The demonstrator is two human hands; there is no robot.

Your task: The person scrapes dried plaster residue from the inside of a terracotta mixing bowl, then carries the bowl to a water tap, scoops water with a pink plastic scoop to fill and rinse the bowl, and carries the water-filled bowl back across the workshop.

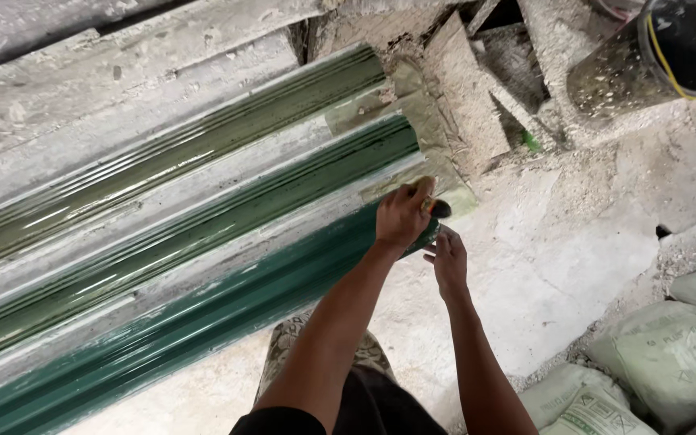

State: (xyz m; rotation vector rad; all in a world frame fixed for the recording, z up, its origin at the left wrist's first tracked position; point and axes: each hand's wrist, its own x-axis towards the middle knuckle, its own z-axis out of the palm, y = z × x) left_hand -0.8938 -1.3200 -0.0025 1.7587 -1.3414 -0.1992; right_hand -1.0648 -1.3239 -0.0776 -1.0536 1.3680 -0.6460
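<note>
Three long moulded strips lie side by side, glossy with wet green paint: an olive one [203,145] farthest, a darker one [227,213] in the middle, and a deep green one [203,322] nearest me. My left hand [400,216] is closed around a paintbrush [432,205] with a pale handle and dark bristles, at the right end of the nearest strip. My right hand [449,259] sits just below it, fingers against that strip's end.
A black bucket [654,56] with a dusty side stands at the top right. Dust-covered boards and rubble [477,97] lie beyond the strip ends. Pale sacks [670,362] are stacked at the lower right. The concrete floor [557,258] is dusty.
</note>
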